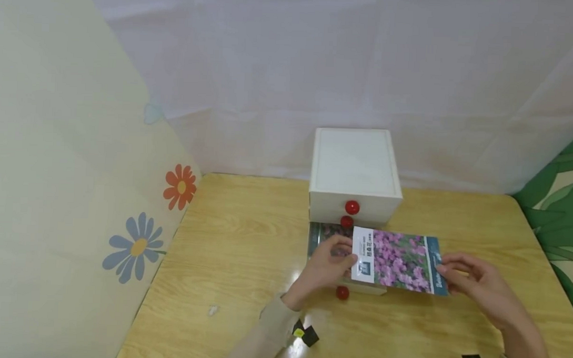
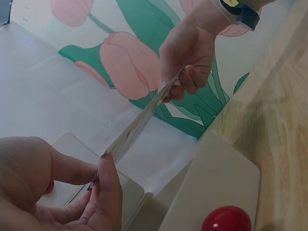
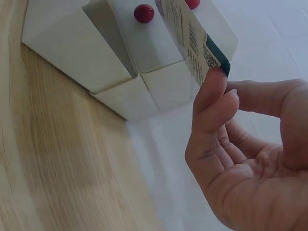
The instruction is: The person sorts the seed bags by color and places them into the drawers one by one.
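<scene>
A flower seed packet [image 1: 397, 259] with a photo of pink-purple blossoms is stretched between both hands above the pulled-out lower drawer [image 1: 370, 289]. At its white end, my left hand [image 1: 328, 265] pinches the packet between thumb and fingers. The blue end is pinched by my right hand [image 1: 482, 286]. From the right wrist, the packet's printed back [image 3: 192, 41] shows with a code near the corner. Inside the drawer lies something flat with a dark picture [image 1: 332, 232], mostly hidden by the packet and left hand.
The white drawer cabinet [image 1: 355, 160] stands on the wooden table [image 1: 237, 240] against a pale cloth backdrop [image 1: 290, 84]. Red knobs mark its drawers, including a lower knob [image 1: 342, 292] on the pulled-out one. A flower-painted panel [image 1: 79, 140] borders the left side.
</scene>
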Motion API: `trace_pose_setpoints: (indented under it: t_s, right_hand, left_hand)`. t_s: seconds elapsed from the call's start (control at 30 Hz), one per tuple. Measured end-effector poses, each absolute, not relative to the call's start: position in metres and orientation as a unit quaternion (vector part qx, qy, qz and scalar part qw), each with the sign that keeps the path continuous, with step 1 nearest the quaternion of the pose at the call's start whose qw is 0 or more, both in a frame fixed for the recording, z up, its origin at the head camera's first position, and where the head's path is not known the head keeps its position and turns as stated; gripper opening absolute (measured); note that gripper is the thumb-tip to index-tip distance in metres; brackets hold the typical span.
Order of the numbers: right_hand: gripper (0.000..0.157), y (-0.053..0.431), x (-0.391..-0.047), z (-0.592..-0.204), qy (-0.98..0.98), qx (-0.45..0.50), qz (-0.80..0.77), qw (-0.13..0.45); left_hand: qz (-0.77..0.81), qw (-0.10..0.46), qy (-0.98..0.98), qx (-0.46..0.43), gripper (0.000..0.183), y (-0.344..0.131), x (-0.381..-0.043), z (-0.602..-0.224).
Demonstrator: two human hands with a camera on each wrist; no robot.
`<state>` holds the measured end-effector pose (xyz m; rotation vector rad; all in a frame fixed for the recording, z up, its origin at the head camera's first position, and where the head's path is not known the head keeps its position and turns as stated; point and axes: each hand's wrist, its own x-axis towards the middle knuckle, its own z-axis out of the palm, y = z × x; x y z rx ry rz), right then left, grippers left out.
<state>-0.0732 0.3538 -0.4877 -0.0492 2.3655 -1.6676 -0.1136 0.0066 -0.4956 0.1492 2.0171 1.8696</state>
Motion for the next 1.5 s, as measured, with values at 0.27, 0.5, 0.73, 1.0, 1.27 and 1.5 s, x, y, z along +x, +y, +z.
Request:
trace_pose_setpoints:
  t_s: [0.27, 0.5, 0.73, 1.0, 1.27, 1.5]
  right_hand:
    - [0.021, 0.346, -0.073, -0.488, 0.808, -0.025, -0.580, 0.101]
    - [0.018, 0.334, -0.074, -0.491, 0.801, -0.025, -0.590, 0.097]
    - [0.013, 0.319, -0.074, -0.493, 0.806, -0.018, -0.584, 0.097]
    - [0.013, 0.308, -0.075, -0.495, 0.784, -0.031, -0.610, 0.108]
    - [0.011, 0.296, -0.076, -0.497, 0.780, -0.034, -0.617, 0.101]
    - [0.010, 0.285, -0.075, -0.498, 0.764, -0.041, -0.635, 0.107]
  left_hand:
    - [0.652, 0.193, 0.731, 0.069, 0.028, 0.002, -0.111, -0.494]
    - [0.649, 0.191, 0.733, 0.068, 0.030, -0.009, -0.107, -0.492]
    - [0.628, 0.188, 0.753, 0.061, 0.029, -0.022, -0.106, -0.492]
    - [0.631, 0.192, 0.749, 0.062, 0.027, -0.038, -0.103, -0.497]
    - [0.627, 0.177, 0.756, 0.061, 0.022, -0.049, -0.098, -0.500]
    - [0.616, 0.176, 0.766, 0.054, 0.018, -0.059, -0.096, -0.498]
